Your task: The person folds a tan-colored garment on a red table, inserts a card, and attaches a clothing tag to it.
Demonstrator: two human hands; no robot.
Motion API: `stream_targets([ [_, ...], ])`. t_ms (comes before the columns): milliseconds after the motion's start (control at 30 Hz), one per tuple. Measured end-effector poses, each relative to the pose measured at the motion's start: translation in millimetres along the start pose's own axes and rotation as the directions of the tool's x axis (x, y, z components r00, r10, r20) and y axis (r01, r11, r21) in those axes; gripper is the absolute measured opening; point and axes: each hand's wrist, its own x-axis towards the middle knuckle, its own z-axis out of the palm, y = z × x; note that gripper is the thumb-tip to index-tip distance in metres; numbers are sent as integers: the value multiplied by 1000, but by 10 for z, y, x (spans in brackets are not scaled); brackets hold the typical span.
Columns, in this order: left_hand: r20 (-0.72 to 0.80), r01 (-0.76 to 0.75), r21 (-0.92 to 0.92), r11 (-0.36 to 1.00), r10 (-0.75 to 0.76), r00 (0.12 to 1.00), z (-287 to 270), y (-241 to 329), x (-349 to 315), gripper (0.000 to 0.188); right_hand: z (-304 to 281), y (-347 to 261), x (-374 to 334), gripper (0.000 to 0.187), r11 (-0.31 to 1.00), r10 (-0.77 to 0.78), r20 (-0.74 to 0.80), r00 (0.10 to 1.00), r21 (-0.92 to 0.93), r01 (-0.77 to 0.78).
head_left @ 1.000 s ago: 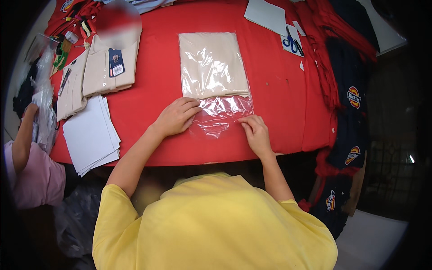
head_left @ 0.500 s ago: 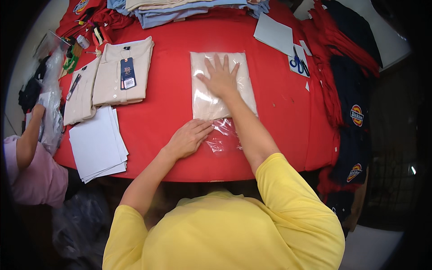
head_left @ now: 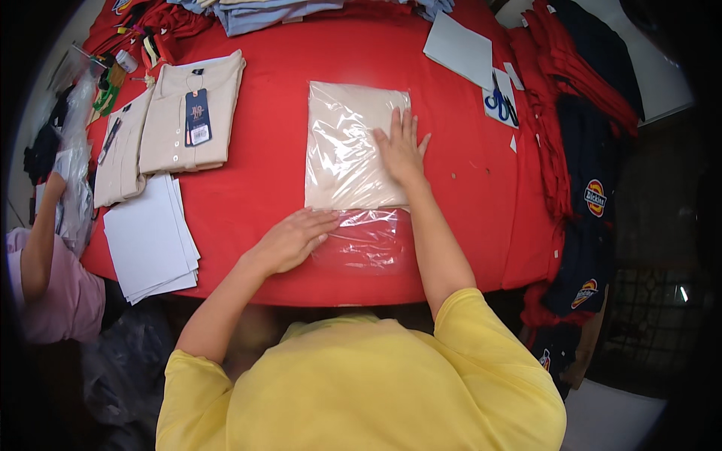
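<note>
Worktop brightly and evenly lit, light seemingly from overhead
Hard white glare streaks across bag, smaller glints along its loose flap
Sheets very pale, little surface detail
Yellow shirt well lit, soft shading in sleeve folds
Deep shadow under worktop's near edge; far right dim, one small bright glint there
Fisheye bends worktop's near edge into curve; corners fall to black
Middle fairly sharp; fine print on tag soft, clutter at far left smeared
</note>
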Motion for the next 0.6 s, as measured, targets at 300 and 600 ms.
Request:
stream_targets([
  [300, 221, 154, -277, 948, -94, 971, -123, 16, -412, 38, -653, 884, -2290, 66, 968, -228, 23, 973, 111, 224],
  [600, 354, 360, -376, 854, -227, 907, -181, 129, -695, 40, -332, 448, -2618, 34, 864, -318, -224, 921, 333, 379],
])
